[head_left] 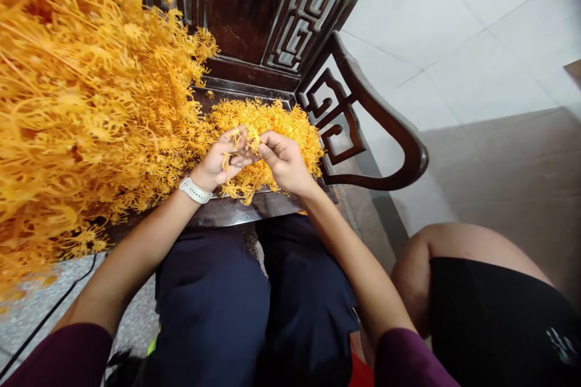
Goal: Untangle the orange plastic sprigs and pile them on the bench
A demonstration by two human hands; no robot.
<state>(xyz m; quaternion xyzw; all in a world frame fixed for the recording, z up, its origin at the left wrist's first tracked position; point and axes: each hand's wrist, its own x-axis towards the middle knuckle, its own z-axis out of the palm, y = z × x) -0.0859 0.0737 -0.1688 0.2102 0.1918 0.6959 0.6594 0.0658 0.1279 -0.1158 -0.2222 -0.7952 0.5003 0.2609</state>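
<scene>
My left hand [222,160], with a white watch [195,190] on the wrist, is turned palm up and its fingers are curled around thin yellow-orange plastic flower pieces [236,138]. My right hand [284,160] meets it from the right, thumb and index finger pinched on a small yellow plastic flower piece [252,139] between the two hands. Under and behind both hands lies a low pile of yellow plastic flower pieces [295,127] on the dark wooden seat [240,211]. The pinching fingertips partly cover what they hold.
A tall heap of yellow plastic flower pieces [91,103] fills the left side. The chair's carved armrest [399,145] curves out at the right, its backrest [254,6] behind. Another person's bare knee [417,260] is close on the right. A black cable [59,299] lies lower left.
</scene>
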